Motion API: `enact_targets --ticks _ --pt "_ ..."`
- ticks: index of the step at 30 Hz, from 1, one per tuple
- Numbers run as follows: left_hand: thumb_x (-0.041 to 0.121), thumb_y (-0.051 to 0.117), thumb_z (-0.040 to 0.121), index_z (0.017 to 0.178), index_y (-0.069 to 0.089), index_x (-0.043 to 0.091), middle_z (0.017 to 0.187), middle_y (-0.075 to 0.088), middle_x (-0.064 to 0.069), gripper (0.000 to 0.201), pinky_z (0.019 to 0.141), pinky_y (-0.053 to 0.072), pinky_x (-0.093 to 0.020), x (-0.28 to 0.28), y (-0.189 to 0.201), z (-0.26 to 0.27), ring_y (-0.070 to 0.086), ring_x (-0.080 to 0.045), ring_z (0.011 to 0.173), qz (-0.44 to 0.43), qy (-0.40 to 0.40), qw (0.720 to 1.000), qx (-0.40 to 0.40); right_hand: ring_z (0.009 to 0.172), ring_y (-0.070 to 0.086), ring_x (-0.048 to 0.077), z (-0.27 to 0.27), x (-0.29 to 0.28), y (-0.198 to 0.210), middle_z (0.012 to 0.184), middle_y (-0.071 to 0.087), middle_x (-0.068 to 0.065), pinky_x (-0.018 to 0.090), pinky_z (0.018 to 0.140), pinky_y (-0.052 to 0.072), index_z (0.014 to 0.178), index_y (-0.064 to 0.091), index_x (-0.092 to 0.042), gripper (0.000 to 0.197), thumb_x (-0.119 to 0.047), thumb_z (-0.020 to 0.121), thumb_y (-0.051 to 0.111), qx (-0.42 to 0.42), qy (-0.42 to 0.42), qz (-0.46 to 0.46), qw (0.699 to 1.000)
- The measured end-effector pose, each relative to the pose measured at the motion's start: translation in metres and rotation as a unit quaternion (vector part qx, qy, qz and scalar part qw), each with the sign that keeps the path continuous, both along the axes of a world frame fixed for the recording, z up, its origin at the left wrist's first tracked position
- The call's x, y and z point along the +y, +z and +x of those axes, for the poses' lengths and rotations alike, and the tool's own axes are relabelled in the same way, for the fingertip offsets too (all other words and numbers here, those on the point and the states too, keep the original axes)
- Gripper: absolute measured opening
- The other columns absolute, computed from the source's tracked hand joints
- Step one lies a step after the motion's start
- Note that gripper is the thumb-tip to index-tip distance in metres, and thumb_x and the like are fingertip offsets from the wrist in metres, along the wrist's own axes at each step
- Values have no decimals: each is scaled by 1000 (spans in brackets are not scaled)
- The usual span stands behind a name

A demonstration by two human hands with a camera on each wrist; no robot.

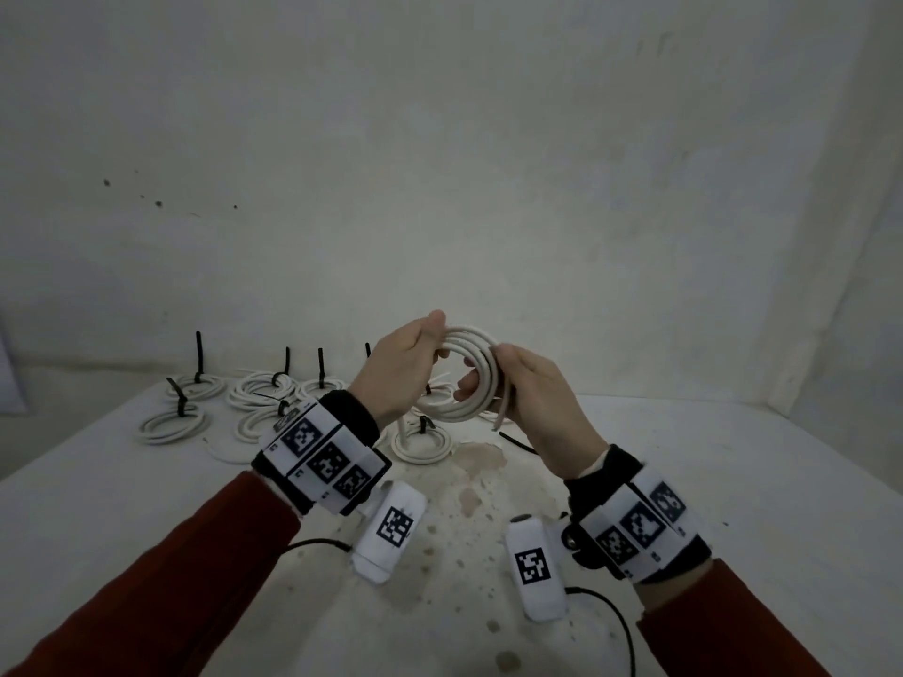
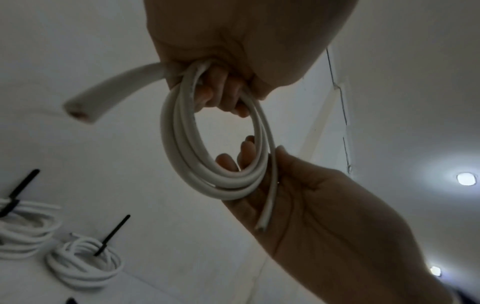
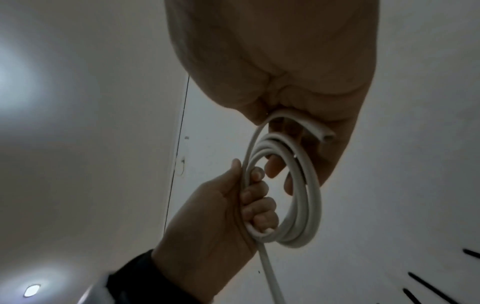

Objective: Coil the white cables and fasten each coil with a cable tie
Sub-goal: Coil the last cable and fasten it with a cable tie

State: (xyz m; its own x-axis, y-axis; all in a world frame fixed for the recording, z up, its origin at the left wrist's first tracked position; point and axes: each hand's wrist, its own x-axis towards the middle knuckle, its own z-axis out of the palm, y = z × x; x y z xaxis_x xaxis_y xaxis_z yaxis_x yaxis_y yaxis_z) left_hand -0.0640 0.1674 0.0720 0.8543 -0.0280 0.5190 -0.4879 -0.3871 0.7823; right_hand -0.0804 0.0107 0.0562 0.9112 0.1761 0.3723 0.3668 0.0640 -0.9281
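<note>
Both hands are raised above the table (image 1: 146, 486), each gripping opposite sides of one white cable coil (image 1: 464, 378). The left hand (image 1: 398, 368) holds the coil's left arc: its fingers (image 3: 259, 197) are curled through the ring and pressed together around the bundled turns, thumb laid along the outside. The right hand (image 1: 542, 408) holds the right arc: its fingers (image 2: 228, 162) pass through the ring from the far side and curl round the strands, thumb closing on the outer edge. The coil stands roughly upright between the two sets of fingers, several turns thick. No tie is fitted on it.

One cut cable end (image 2: 262, 224) lies across the right palm, below the right fingers. The other cut end (image 2: 78, 111) projects outward past the left fingers.

Beyond and below the fingers, on the table, lie several finished coils (image 1: 171, 422), each bound with a black cable tie (image 1: 198, 354) whose tail stands up. A loose black tie (image 1: 518, 442) lies on the table beneath the right hand.

No container is in view; all coils rest directly on the table surface, which is stained (image 1: 479, 461) below the hands. Marker-printed bands (image 1: 317, 456) are strapped to both wrists.
</note>
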Motion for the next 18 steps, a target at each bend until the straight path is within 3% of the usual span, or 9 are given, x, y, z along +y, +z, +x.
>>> enact_targets --ticks 4,8,12,15,18 --pt "36 37 100 68 50 20 49 40 14 38 52 27 -24 2 -2 7 34 -2 43 -80 -42 995 38 77 65 18 2 -2 -4 85 69 7 29 72 55 101 67 -7 32 -22 103 39 -7 5 -26 1000" --pt "36 40 100 68 53 20 50 37 14 38 51 26 -26 6 -4 8 30 -4 43 -67 -55 995 43 62 54 7 6 -14 3 64 63 -13 26 63 49 86 72 -23 23 -13 97 54 -81 -87 -128 985" --pt "33 38 100 69 50 19 47 36 14 37 50 26 -24 6 -1 6 28 -3 42 -51 -75 995 42 62 68 21 10 -22 5 74 67 1 37 69 60 95 73 -13 16 -9 93 58 -94 -120 -164 974" --pt "32 37 101 71 50 16 52 35 12 36 50 27 -24 -1 -1 5 29 -5 44 -54 -87 994 36 73 71 27 9 -15 -1 81 71 11 39 74 60 93 71 -11 17 -8 95 54 -68 -127 -102 984" --pt "32 36 101 73 48 18 59 38 8 34 54 29 -25 -4 -7 7 34 -3 48 -25 -54 998 -8 75 68 29 3 -7 -4 79 70 17 34 72 59 96 66 -3 19 -5 97 47 51 -35 35 997"
